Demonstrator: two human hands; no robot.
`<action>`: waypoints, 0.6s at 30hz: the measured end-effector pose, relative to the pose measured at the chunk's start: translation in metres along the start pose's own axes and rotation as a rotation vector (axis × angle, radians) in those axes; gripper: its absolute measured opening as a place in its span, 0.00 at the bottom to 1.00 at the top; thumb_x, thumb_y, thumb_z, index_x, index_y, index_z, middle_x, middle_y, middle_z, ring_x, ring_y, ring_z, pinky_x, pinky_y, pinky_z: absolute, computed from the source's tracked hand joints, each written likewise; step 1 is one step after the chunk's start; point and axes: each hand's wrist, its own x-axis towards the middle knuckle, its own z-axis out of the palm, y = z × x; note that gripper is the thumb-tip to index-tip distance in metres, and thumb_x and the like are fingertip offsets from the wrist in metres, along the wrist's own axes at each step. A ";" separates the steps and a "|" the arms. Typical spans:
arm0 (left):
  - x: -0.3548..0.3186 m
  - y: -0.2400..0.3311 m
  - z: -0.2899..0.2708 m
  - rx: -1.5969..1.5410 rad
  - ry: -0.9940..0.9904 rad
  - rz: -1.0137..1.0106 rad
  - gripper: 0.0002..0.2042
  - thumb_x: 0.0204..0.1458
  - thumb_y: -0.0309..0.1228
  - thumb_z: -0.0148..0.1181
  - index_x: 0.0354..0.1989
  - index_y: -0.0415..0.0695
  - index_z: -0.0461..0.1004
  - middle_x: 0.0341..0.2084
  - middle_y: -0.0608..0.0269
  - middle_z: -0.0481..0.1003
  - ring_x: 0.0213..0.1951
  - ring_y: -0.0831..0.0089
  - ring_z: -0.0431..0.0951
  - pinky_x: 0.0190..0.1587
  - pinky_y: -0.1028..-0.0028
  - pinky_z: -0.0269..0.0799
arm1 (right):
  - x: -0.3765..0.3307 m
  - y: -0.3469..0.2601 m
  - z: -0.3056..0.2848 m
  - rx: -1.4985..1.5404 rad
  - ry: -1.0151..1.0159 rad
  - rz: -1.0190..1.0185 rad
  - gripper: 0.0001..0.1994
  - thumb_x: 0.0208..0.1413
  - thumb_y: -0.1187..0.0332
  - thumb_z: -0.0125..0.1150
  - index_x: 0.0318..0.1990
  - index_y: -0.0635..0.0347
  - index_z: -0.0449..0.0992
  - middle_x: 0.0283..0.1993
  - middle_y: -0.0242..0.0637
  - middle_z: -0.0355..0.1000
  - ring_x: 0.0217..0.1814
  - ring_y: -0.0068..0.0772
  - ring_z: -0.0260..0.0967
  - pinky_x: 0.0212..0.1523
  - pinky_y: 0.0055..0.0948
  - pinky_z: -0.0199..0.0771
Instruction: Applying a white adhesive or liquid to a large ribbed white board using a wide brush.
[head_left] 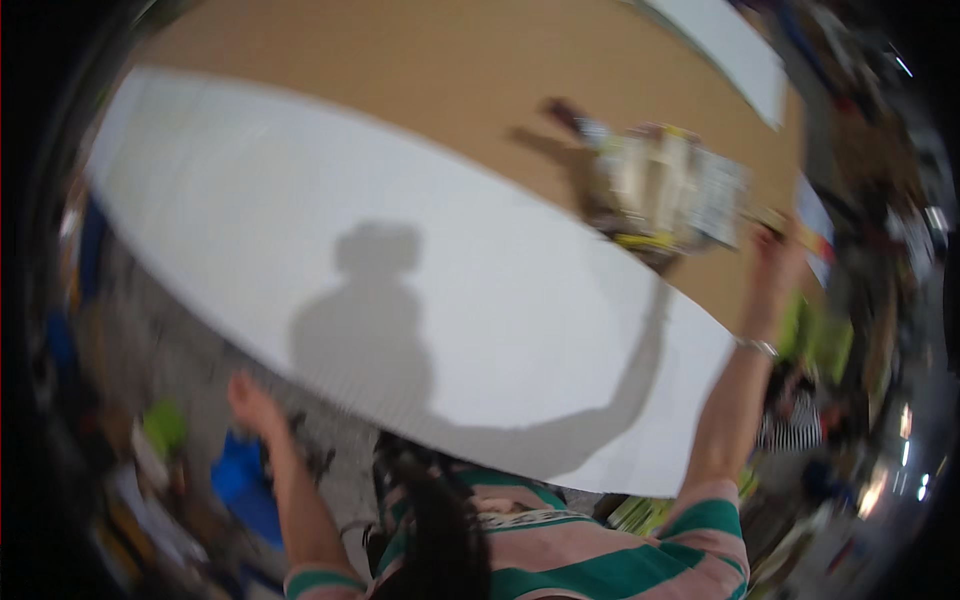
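Observation:
My right hand point(778, 258) is raised over the right side of the brown tabletop point(400, 60), its fingers closed around something thin and blurred. Just left of it is a smeared bundle point(665, 185) of cream, yellow and grey pieces, with a dark handle-like end point(565, 115) beside it. A large white sheet point(520, 300) spans the table's near side, under my shadow. My left hand point(255, 403) hangs off the sheet's near left edge, apart from it; motion blur hides its fingers.
Another white sheet point(735, 50) lies at the far right corner. A blue item point(245, 490) sits below, beside my left forearm. Bright green items point(820, 335) and a striped cloth point(790, 425) are past the right edge, amid clutter.

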 end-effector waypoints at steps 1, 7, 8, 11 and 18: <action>-0.011 -0.001 0.012 -0.044 -0.022 -0.091 0.18 0.59 0.36 0.54 0.51 0.34 0.70 0.49 0.50 0.73 0.51 0.63 0.73 0.56 0.69 0.65 | 0.007 -0.007 -0.025 0.116 0.015 0.024 0.14 0.64 0.61 0.50 0.38 0.64 0.73 0.30 0.36 0.72 0.23 0.22 0.66 0.24 0.20 0.69; -0.062 0.020 0.056 -0.451 -0.116 -0.299 0.23 0.64 0.45 0.42 0.49 0.34 0.71 0.43 0.58 0.74 0.46 0.70 0.72 0.52 0.73 0.65 | -0.054 -0.025 0.035 0.372 -0.520 0.210 0.16 0.66 0.59 0.44 0.43 0.63 0.72 0.39 0.43 0.74 0.16 0.19 0.54 0.17 0.19 0.54; -0.071 0.028 0.062 -0.578 -0.173 -0.344 0.25 0.64 0.47 0.39 0.50 0.34 0.70 0.45 0.56 0.73 0.47 0.69 0.71 0.53 0.72 0.64 | -0.072 -0.020 0.060 0.357 -0.547 0.239 0.16 0.67 0.58 0.43 0.44 0.63 0.72 0.41 0.45 0.73 0.16 0.20 0.54 0.17 0.19 0.55; -0.080 0.042 0.081 -0.825 -0.256 -0.407 0.29 0.65 0.50 0.34 0.55 0.33 0.66 0.50 0.53 0.70 0.52 0.67 0.69 0.56 0.70 0.62 | -0.130 -0.013 0.131 0.390 -0.678 0.356 0.17 0.67 0.58 0.41 0.45 0.63 0.71 0.43 0.49 0.72 0.17 0.22 0.57 0.19 0.21 0.59; -0.105 0.082 0.104 -1.148 -0.324 -0.535 0.35 0.63 0.55 0.32 0.66 0.33 0.51 0.63 0.49 0.57 0.64 0.61 0.58 0.64 0.68 0.52 | -0.216 -0.015 0.249 0.117 -0.918 0.267 0.12 0.59 0.65 0.52 0.34 0.67 0.74 0.34 0.41 0.73 0.23 0.23 0.65 0.23 0.20 0.63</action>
